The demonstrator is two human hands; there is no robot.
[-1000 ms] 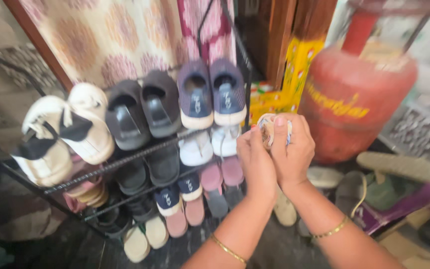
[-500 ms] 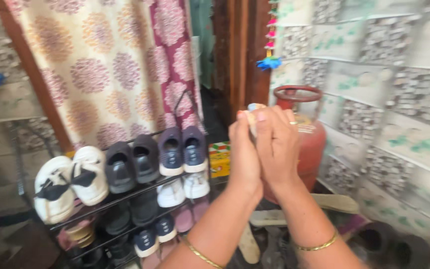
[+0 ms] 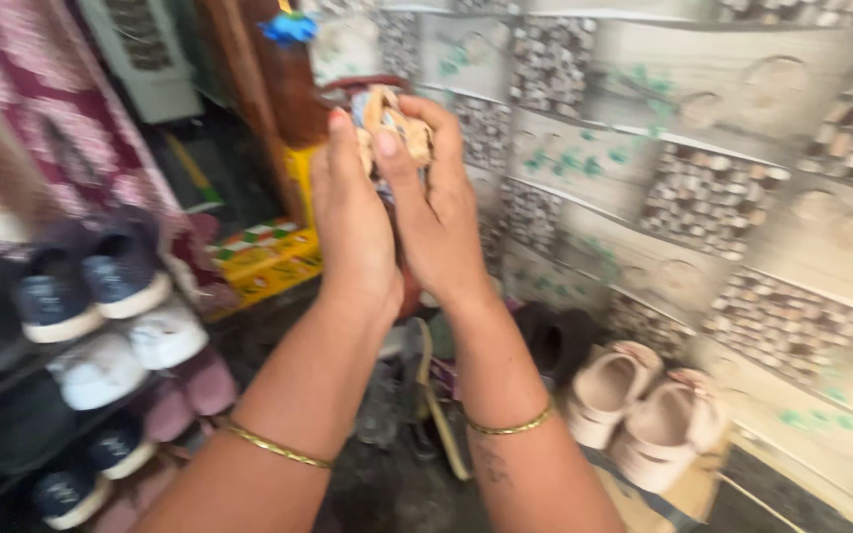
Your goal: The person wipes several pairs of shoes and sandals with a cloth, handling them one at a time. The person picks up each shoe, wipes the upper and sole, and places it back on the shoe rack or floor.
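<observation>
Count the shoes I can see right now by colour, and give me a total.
Blurry view, so only shoes that show clearly are counted.
Navy shoes with white soles: 4
White shoes on the rack: 2
Pink shoes on the rack: 2
Pale pink shoes on the floor by the wall: 2
Total: 10

You have one package in sight: a flat cardboard box [image 3: 267, 259], yellow with red, green and white patterns, lying on the floor left of your hands, just beside the shoe rack [image 3: 71, 336].
</observation>
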